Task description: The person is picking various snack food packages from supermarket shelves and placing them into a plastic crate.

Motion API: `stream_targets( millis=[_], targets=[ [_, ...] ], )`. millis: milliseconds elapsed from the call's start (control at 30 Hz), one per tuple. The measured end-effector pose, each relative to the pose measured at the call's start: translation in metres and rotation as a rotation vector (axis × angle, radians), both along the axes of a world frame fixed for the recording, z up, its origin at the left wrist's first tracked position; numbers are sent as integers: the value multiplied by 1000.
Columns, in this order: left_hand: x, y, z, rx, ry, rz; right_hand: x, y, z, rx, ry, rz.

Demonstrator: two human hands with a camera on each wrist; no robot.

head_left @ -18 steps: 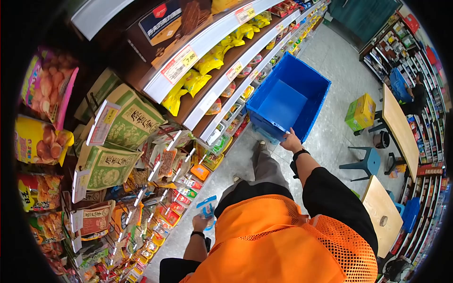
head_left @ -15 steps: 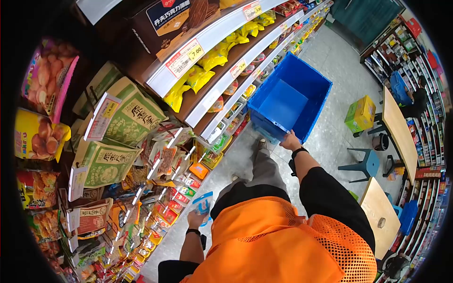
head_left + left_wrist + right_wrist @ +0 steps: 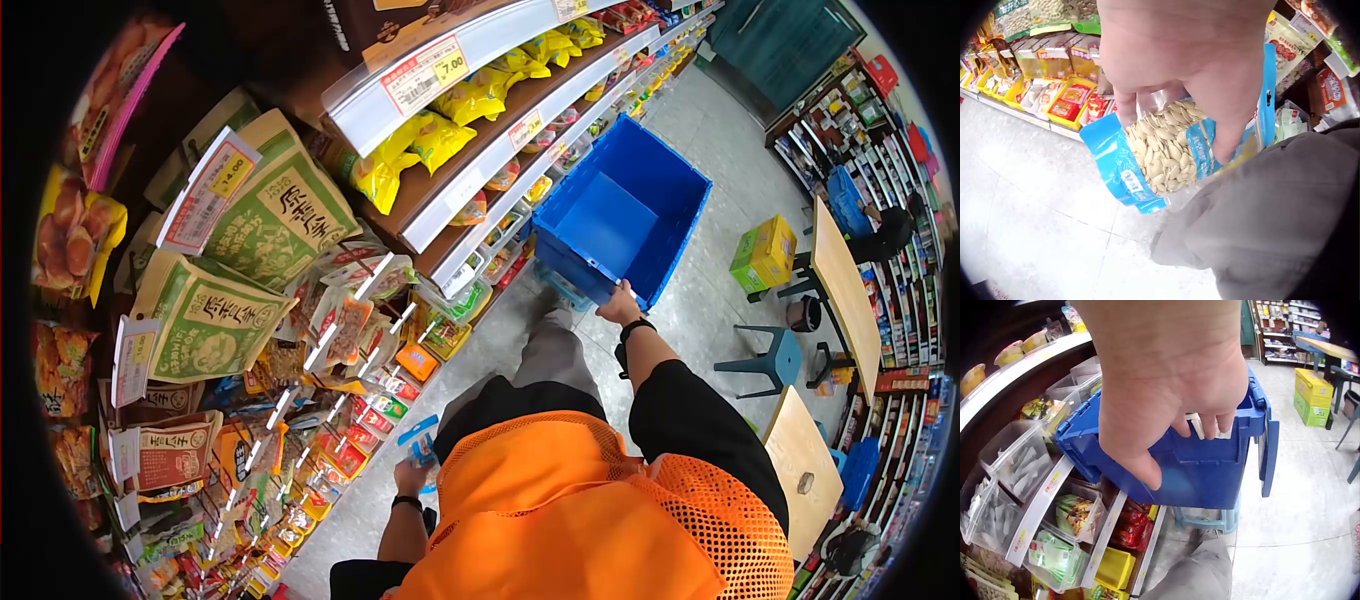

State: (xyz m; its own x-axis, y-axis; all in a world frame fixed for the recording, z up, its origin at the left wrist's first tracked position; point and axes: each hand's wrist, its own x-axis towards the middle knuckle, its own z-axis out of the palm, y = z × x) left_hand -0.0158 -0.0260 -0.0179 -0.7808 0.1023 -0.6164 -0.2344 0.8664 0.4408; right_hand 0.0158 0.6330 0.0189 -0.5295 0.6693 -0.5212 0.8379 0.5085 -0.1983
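My left hand (image 3: 1185,56) grips a clear and blue bag of pumpkin seeds (image 3: 1163,156), thumb on one side and fingers on the other. In the head view this bag (image 3: 418,440) hangs low beside the orange vest. My right hand (image 3: 622,303) holds the near rim of a blue plastic crate (image 3: 608,205), whose visible inside is bare. Seen from the right wrist, the thumb lies on the outer wall of the crate (image 3: 1200,478) and the fingers hook over its edge. A light blue stool (image 3: 1213,522) stands beneath the crate.
Snack shelves (image 3: 440,210) run along the left, with hanging green seed bags (image 3: 215,320) and several clear bins (image 3: 1019,459). To the right are a yellow-green box (image 3: 763,255), a blue stool (image 3: 770,360) and wooden tables (image 3: 845,290). Another person (image 3: 885,235) is at the far right.
The view has shifted, so the near shelves sit further left and lower, and the crate slightly further right. A foot seen earlier is now hidden. Both hands keep their holds.
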Motion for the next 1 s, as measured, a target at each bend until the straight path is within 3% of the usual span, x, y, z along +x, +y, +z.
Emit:
stream_targets(
  millis=[100,133,267,367,533,667,767,867,1000],
  targets=[
    [14,-11,-2,68,14,-28,-2,3,6,24,-28,-39],
    [12,-13,-2,-49,-38,-47,-2,7,5,-1,-27,-6],
    [2,-32,-14,-82,-39,-70,1,8,4,-20,45,-15],
    [-18,-23,10,-63,27,-124,2,10,-9,6,-73,70],
    [-44,-4,17,-71,58,-159,10,-18,22,-1,-71,96],
    [-45,5,10,98,126,-70,14,-47,50,-79,-122,121],
    [-49,25,30,83,46,-98,21,-53,16,-82,-178,333],
    [-47,16,5,50,13,-181,24,-81,39,-69,-120,358],
    [-42,40,28,-21,-48,-210,29,-92,33,-76,-161,530]
  ],
)
